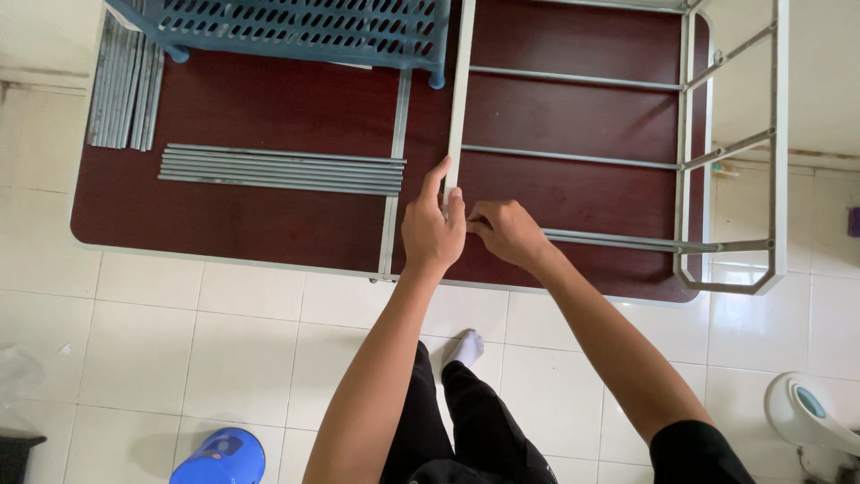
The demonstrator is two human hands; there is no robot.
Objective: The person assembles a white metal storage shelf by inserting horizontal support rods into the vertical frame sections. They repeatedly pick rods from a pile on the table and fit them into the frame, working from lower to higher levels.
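Forearms enter from the bottom edge, above dark trousers and a white sock on pale floor tile. Left hand is closed around the near end of a long grey bar, index finger laid straight up along it, thumb side against the right hand. Right hand is pinched at the same spot, fingertips curled in where a thin rod meets the bar; what the fingers grip exactly is hidden by the knuckles. Bar runs away from the hands, nearly straight up the view, over a dark red table and past a blue slotted tray at the far edge. It belongs to a rack frame: three cross rods span from it to the grey side piece on the right. Judgement: bar and rods look like thin tube, light and stiff, smooth-coated so somewhat slippery; the long bar will lever about if held only at one end, so a grip close to the joint, as now, seems best, with care not to bend the thin rods. Loose rods lie in a bundle left of the hands, well apart; a second bundle lies at the far left corner. Blue round object sits on the floor, near left.
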